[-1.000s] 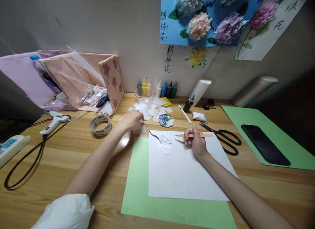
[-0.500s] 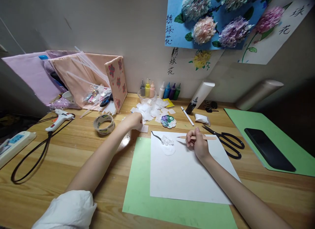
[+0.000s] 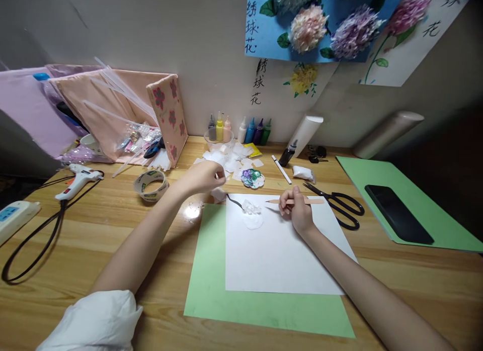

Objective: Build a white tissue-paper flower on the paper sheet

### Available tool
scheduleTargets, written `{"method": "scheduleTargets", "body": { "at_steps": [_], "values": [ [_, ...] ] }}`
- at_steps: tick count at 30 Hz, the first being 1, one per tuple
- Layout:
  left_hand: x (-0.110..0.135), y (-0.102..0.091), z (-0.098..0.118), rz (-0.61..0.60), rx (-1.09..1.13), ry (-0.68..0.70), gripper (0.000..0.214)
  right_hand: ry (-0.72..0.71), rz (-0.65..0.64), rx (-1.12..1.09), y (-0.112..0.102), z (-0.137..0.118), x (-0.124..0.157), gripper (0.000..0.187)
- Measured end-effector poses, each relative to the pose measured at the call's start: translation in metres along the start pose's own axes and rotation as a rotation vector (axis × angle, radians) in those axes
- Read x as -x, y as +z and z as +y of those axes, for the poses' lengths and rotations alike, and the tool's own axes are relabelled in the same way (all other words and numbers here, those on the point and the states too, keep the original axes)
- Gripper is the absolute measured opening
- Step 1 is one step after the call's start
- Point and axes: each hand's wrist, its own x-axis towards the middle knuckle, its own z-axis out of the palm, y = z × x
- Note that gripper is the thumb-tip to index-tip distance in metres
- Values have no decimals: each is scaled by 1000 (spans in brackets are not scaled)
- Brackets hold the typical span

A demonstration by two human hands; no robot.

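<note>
My right hand (image 3: 296, 207) is closed around a pencil (image 3: 315, 201), its dark tip pointing left above a white sheet of paper (image 3: 287, 260). On the sheet's upper left are a cluster of crumpled white paper bits (image 3: 252, 207), a faint white round patch (image 3: 253, 222) and a short dark curved line (image 3: 235, 202). My left hand (image 3: 204, 177) is over the sheet's upper left corner, fingers pinched. A small white paper square (image 3: 218, 194) shows tilted just under its fingertips, partly hidden. Behind lies a pile of paper squares (image 3: 236, 157).
Green paper (image 3: 206, 260) lies under the sheet. Around are a tape roll (image 3: 151, 185), glue gun (image 3: 79, 181), painted palette (image 3: 252, 178), paint bottles (image 3: 249, 132), black scissors (image 3: 345, 205), a phone (image 3: 398, 214) and a fabric-covered box (image 3: 168, 119). Flower pictures (image 3: 320, 29) hang on the wall.
My left hand has risen slightly from the table, and the small paper square beneath its fingers now appears tilted. The right hand keeps the pencil in place. The view has shifted a little.
</note>
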Motion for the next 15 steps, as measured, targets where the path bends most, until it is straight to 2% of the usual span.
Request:
{"method": "scheduleTargets", "body": {
  "at_steps": [3,6,8,10,13,15],
  "values": [
    [4,2,18,-203,192,229,24,-13,-21,2,0,0,0,61],
    [2,15,29,-358,315,410,21,-28,-42,4,-2,2,0,61],
    [-2,28,31,-387,294,406,20,-46,-56,12,-3,3,1,59],
    [-6,40,28,-371,222,342,20,-97,-62,33,-3,4,4,58],
    [-10,53,22,-308,116,282,20,-285,-90,110,-2,2,13,54],
    [-10,56,20,-273,69,275,20,-438,-162,183,2,-2,21,50]
  ]
}}
